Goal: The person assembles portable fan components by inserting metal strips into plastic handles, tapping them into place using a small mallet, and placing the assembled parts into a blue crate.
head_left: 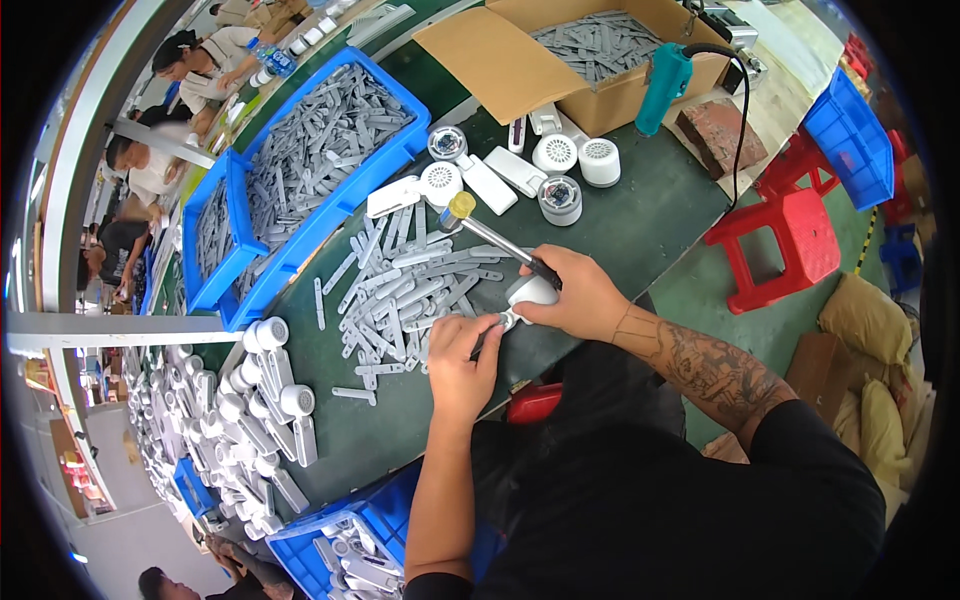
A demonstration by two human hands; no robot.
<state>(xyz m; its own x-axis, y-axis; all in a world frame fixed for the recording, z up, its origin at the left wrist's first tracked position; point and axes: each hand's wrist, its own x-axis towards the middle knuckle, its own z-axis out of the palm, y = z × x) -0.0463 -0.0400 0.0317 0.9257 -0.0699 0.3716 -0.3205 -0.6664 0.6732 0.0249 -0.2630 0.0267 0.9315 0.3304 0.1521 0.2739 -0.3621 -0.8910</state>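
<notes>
My right hand (578,292) is closed round the black grip of a small hammer (492,238) with a yellow head, which points away to the left. Its fingers also rest against a white round-headed device (533,290) that looks like a small handheld fan. My left hand (462,362) is closed, thumb and forefinger pinching the narrow end of this device; part of it is hidden behind the fingers. Beside both hands lies a loose heap of grey strips (400,290). Beyond the hammer are several white fans (490,186), some showing vent grilles, others their inner parts.
Blue bins (335,215) of grey strips stand at the far left, and a cardboard box (500,60) of them at the back. A teal corded tool (664,88) hangs at right. White fans (255,400) pile up left, above a blue crate (310,540). Red stools (780,245) stand right; people work beyond.
</notes>
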